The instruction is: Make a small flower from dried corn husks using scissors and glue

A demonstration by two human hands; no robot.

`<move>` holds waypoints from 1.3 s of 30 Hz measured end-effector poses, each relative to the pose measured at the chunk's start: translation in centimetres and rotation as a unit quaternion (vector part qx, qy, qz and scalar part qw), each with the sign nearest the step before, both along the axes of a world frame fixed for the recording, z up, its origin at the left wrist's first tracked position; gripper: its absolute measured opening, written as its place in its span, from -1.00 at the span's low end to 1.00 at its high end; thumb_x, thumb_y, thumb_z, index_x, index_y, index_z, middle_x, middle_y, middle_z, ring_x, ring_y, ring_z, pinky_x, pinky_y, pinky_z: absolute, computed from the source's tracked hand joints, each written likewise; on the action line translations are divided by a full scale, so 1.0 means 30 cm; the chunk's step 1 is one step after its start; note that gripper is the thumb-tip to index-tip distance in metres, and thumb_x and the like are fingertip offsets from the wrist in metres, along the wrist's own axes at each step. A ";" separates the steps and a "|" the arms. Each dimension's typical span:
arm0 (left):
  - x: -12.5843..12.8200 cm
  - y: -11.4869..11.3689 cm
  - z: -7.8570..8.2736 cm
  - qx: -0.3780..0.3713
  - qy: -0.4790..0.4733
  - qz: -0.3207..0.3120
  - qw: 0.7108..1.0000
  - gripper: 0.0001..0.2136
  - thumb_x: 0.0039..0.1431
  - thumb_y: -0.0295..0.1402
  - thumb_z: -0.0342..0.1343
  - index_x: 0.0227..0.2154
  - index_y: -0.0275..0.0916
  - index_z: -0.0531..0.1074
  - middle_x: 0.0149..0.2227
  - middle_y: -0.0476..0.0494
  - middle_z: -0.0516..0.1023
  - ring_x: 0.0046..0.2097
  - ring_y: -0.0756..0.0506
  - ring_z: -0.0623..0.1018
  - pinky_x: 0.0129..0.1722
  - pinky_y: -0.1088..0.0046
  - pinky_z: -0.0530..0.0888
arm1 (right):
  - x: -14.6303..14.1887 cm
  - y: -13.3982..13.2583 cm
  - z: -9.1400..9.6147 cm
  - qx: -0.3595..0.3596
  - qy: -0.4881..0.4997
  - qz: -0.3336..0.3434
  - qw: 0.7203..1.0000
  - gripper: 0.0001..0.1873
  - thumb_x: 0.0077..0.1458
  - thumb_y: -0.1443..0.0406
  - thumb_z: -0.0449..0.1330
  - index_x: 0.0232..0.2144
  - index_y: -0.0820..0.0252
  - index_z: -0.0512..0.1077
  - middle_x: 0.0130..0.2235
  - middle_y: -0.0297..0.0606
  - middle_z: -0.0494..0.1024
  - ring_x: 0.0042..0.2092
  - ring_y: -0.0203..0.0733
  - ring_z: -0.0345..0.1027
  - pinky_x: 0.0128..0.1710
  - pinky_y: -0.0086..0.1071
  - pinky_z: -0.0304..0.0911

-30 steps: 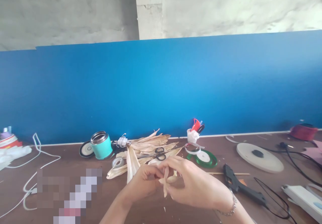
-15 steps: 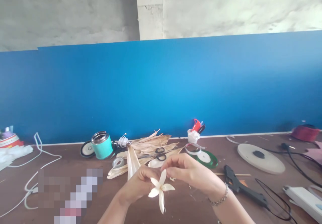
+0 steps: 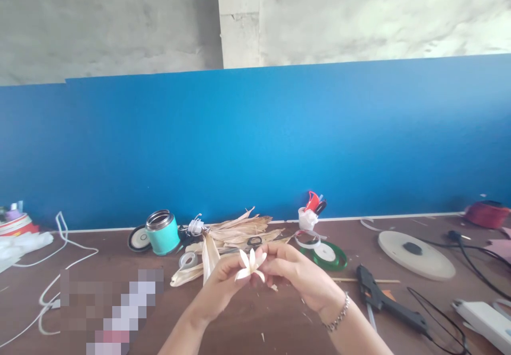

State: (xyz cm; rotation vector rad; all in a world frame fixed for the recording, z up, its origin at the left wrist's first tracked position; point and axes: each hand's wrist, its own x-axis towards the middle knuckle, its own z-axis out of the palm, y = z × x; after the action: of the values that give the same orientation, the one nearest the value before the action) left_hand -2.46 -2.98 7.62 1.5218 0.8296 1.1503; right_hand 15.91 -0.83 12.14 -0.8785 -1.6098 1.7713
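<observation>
A cream-white flower [image 3: 250, 267] with narrow pointed petals, apparently of dried husk, is held up over the table. My left hand [image 3: 221, 286] grips it from the left, thumb and fingers closed behind the petals. From the other side my right hand [image 3: 297, 272], a metal bracelet at its wrist, closes its fingertips at the flower's right and underside. The petals and fingers hide exactly where each fingertip presses. Just beyond the hands lie dried corn husks [image 3: 239, 227] and a pair of scissors [image 3: 254, 241], partly covered.
A turquoise jar [image 3: 163, 235] stands uncapped beside its lid [image 3: 139, 238]. Tape [image 3: 187, 259] is nearby. Rightward are green ribbon [image 3: 339, 258], a cup of pens [image 3: 307, 219], a glue gun [image 3: 389, 302] with its cord, a pale disc [image 3: 433, 259] and a white device [image 3: 485, 318]. A white cable [image 3: 77, 256] loops left.
The flower has risen and tipped, its petals now pointing more upward. My right hand has come lower and closer around its base, while my left hand has shifted slightly.
</observation>
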 end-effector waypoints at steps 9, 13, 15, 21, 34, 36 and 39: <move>0.006 0.011 -0.014 0.003 0.035 0.065 0.997 -0.71 0.07 -0.10 0.10 -0.46 -0.26 0.45 -0.43 -0.08 0.44 -0.33 -0.06 0.39 -0.29 0.45 0.34 | -0.031 -0.016 0.004 0.064 -0.075 -0.107 0.989 -0.81 -0.05 0.23 0.14 -0.58 0.24 0.37 -0.58 -0.42 0.30 -0.55 -0.42 0.10 -0.55 -0.52 0.04; 0.016 0.013 -0.014 0.027 -0.006 0.112 0.993 -0.74 0.05 -0.14 0.15 -0.52 -0.25 0.39 -0.47 -0.03 0.35 -0.37 -0.02 0.34 -0.30 0.46 0.32 | -0.036 -0.015 -0.003 0.069 -0.042 -0.120 0.989 -0.80 -0.09 0.20 0.17 -0.59 0.23 0.36 -0.58 -0.42 0.28 -0.55 -0.41 0.08 -0.58 -0.52 0.04; 0.017 0.013 -0.015 0.028 -0.026 0.116 0.993 -0.74 0.02 -0.18 0.18 -0.57 -0.25 0.36 -0.49 -0.01 0.32 -0.39 0.00 0.31 -0.32 0.48 0.31 | -0.039 -0.017 -0.003 0.063 -0.027 -0.125 0.990 -0.78 -0.14 0.18 0.21 -0.58 0.23 0.35 -0.57 -0.43 0.28 -0.54 -0.40 0.08 -0.58 -0.52 0.02; 0.005 0.011 -0.017 -0.044 -0.101 0.051 0.993 -0.79 -0.11 -0.28 0.30 -0.56 -0.27 0.39 -0.49 0.04 0.30 -0.47 0.07 0.24 -0.48 0.58 0.22 | -0.039 -0.021 -0.015 0.070 -0.026 -0.104 0.992 -0.74 -0.15 0.15 0.26 -0.55 0.24 0.37 -0.57 -0.44 0.26 -0.55 -0.43 -0.01 -0.59 -0.52 -0.07; -0.003 -0.006 0.024 0.049 -0.023 0.006 0.999 -0.85 -0.01 -0.32 0.25 -0.58 -0.25 0.47 -0.45 -0.05 0.39 -0.36 -0.01 0.37 -0.36 0.49 0.27 | -0.014 -0.025 0.010 0.103 -0.051 -0.013 0.993 -0.87 -0.08 0.28 0.21 -0.51 0.28 0.43 -0.56 -0.43 0.29 -0.52 -0.42 0.00 -0.53 -0.49 -0.09; -0.007 -0.005 0.020 0.088 0.000 0.026 0.996 -0.86 0.04 -0.32 0.21 -0.55 -0.24 0.48 -0.43 -0.07 0.41 -0.34 -0.03 0.38 -0.34 0.47 0.28 | -0.011 -0.024 0.008 0.105 -0.043 -0.016 0.993 -0.88 -0.07 0.29 0.21 -0.49 0.28 0.45 -0.53 -0.39 0.34 -0.49 -0.40 0.07 -0.50 -0.49 -0.03; -0.009 -0.005 0.020 0.156 0.028 0.084 0.984 -0.86 0.09 -0.34 0.16 -0.55 -0.23 0.47 -0.47 -0.05 0.41 -0.36 -0.03 0.38 -0.35 0.46 0.29 | -0.003 -0.024 0.011 0.089 -0.031 -0.018 0.995 -0.86 -0.04 0.29 0.18 -0.40 0.26 0.46 -0.47 -0.35 0.41 -0.45 -0.36 0.16 -0.46 -0.48 0.04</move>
State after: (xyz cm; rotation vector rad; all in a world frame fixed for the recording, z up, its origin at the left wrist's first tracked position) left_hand -2.75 -3.14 8.22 1.7719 0.8582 1.4179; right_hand 15.81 -1.53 12.47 -0.8791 -1.7488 1.5627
